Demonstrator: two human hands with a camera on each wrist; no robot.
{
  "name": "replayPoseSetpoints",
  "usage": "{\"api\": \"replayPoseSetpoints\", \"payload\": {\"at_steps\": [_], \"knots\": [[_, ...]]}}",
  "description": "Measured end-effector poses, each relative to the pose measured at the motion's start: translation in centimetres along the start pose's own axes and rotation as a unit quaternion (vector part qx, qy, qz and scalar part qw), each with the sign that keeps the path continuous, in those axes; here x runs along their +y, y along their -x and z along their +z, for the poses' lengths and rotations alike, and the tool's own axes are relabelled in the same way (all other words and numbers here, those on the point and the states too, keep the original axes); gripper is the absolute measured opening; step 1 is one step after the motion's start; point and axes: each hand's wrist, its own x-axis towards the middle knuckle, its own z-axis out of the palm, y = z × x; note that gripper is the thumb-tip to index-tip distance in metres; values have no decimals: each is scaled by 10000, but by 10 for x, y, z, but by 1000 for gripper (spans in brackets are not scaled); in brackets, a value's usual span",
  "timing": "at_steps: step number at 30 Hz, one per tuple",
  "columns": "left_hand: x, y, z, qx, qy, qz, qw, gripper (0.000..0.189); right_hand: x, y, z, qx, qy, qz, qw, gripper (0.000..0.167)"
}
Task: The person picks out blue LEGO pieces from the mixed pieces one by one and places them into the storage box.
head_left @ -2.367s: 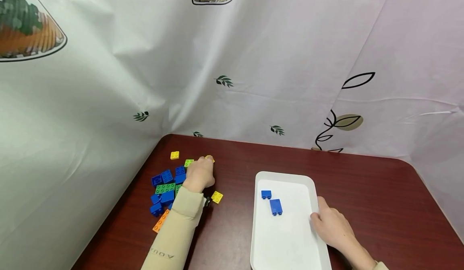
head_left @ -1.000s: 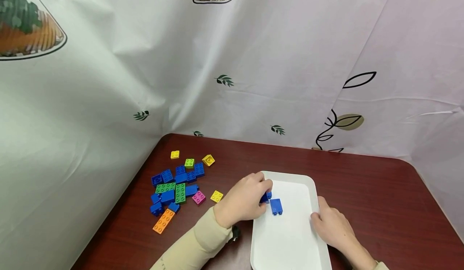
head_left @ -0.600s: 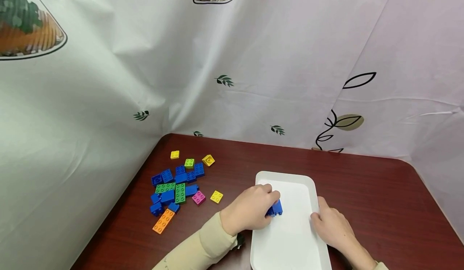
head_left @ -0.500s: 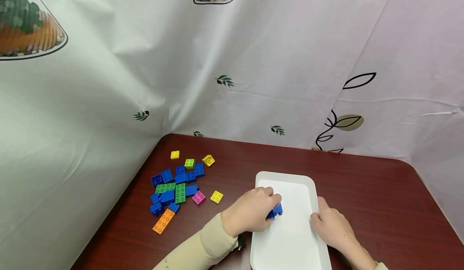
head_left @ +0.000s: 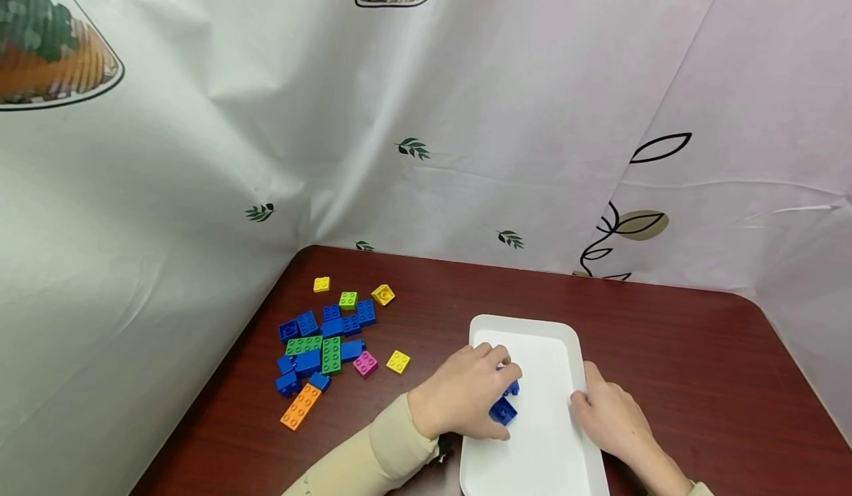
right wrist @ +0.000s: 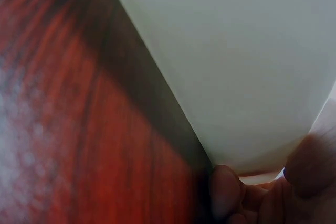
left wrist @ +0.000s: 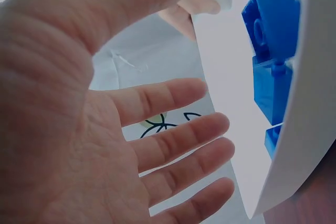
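Over the left side of the white tray [head_left: 532, 455], my left hand [head_left: 459, 392] hovers with spread fingers. Just beyond its fingertips lies a blue toy brick [head_left: 503, 412], hollow side showing. In the left wrist view, the fingers [left wrist: 178, 142] are straight and hold nothing; that blue brick [left wrist: 281, 24] lies in line with two more blue bricks along the tray wall. My right hand [head_left: 612, 418] grips the tray's right rim, thumb over the edge. The right wrist view shows its fingertips [right wrist: 226, 190] curled under the tray's outer wall [right wrist: 231, 66].
Left of the tray, loose bricks lie scattered on the dark red table [head_left: 692, 363]: several blue ones [head_left: 308, 363], green bricks [head_left: 330, 355], an orange brick [head_left: 300, 406], a pink brick [head_left: 365, 364] and yellow bricks [head_left: 398, 361]. A white patterned cloth [head_left: 466, 111] hangs behind.
My left hand came from the loose bricks to the tray carrying a blue brick, set it beside the other blue ones, and has now let go, fingers spreading. My right hand stayed on the rim.
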Motion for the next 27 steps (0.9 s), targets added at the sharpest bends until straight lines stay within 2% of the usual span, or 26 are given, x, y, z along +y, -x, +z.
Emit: {"api": "replayPoseSetpoints", "payload": {"at_steps": [8, 15, 23, 27], "knots": [[-7, 1, -6, -137, 236, -372, 9989, 75, -1, 1, 0, 33, 64, -20, 10000, 51], [-26, 2, -11, -10, 421, -846, 9955, 76, 0, 1, 0, 51, 65, -54, 10000, 50], [-58, 5, -7, 673, 432, -1222, 9893, 74, 0, 1, 0, 39, 70, -57, 10000, 51], [-75, 6, -4, 855, 371, -1510, 9841, 70, 0, 1, 0, 57, 76, -85, 9999, 50]]}}
